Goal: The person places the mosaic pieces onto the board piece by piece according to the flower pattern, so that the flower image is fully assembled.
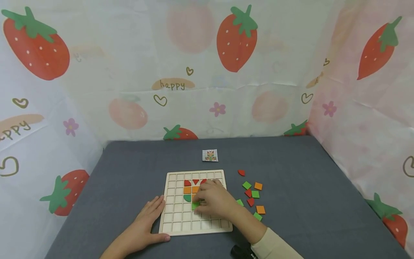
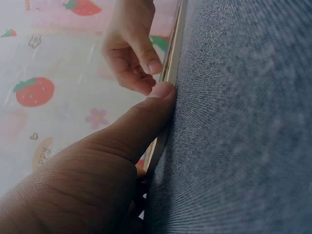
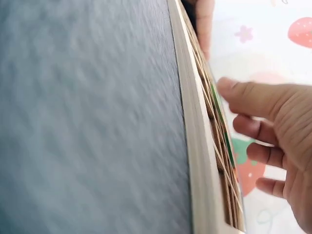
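Note:
A wooden grid board (image 1: pixel 174 217) lies on the dark cloth, with red, orange and green pieces in its upper middle cells. My left hand (image 1: pixel 142 225) rests at its left edge, thumb at the near left corner; in the left wrist view that thumb (image 2: pixel 141 117) touches the board's rim (image 2: pixel 158 151). Over the board's middle is my right hand (image 1: pixel 215 199), fingers bent down by a green square (image 1: pixel 195 205). In the right wrist view the right hand (image 3: pixel 287 131) has its fingers loosely bent and apart above the board (image 3: pixel 192 122), with no piece visible between them.
Loose pieces lie right of the board, among them an orange square (image 1: pixel 260 209), a green square (image 1: pixel 255 194) and a red piece (image 1: pixel 241 172). A small pattern card (image 1: pixel 210 155) lies behind the board. Near the front edge is a black object (image 1: pixel 238 251).

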Motion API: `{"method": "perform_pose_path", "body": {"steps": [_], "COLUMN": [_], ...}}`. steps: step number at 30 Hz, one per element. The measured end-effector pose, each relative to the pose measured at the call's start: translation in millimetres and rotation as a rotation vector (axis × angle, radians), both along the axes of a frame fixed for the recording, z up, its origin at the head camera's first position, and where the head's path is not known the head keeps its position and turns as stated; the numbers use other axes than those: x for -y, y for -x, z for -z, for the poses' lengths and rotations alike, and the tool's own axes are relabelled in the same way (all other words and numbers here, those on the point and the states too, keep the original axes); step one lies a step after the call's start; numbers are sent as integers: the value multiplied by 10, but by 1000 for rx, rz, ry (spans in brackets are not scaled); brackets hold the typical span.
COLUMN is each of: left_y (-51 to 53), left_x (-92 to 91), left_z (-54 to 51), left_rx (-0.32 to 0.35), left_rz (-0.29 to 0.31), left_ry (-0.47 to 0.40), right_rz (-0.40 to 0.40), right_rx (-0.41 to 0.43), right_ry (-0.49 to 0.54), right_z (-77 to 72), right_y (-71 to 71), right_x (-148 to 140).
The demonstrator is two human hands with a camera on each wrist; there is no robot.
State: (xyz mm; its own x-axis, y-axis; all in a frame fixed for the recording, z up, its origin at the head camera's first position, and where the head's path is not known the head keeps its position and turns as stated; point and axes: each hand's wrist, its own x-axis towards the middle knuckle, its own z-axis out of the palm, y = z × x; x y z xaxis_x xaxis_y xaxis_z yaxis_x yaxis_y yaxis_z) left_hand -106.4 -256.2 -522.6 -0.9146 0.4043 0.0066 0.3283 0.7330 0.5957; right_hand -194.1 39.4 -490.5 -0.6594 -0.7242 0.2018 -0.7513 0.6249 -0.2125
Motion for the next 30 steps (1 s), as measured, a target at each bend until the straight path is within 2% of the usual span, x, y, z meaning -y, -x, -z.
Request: {"method": "perform_pose_path", "body": {"steps": [9, 17, 22, 30], "left_y": [-5, 2, 6, -12], "left_x": [2, -2, -13, -11], "left_z": [3, 8, 19, -4], "left_rx": [22, 28, 26, 0], "left_rz": [-1, 6, 8, 3], "left_ry": [17, 17, 26, -3], "right_rz": [27, 33, 79, 166], "right_rx": [1, -5, -36, -30], "right_ry": [81, 170, 166, 179], "right_z": [-165, -358, -473, -612], "right_y": [97, 197, 275, 427], "right_x": [-178, -459, -686, -1080]}}
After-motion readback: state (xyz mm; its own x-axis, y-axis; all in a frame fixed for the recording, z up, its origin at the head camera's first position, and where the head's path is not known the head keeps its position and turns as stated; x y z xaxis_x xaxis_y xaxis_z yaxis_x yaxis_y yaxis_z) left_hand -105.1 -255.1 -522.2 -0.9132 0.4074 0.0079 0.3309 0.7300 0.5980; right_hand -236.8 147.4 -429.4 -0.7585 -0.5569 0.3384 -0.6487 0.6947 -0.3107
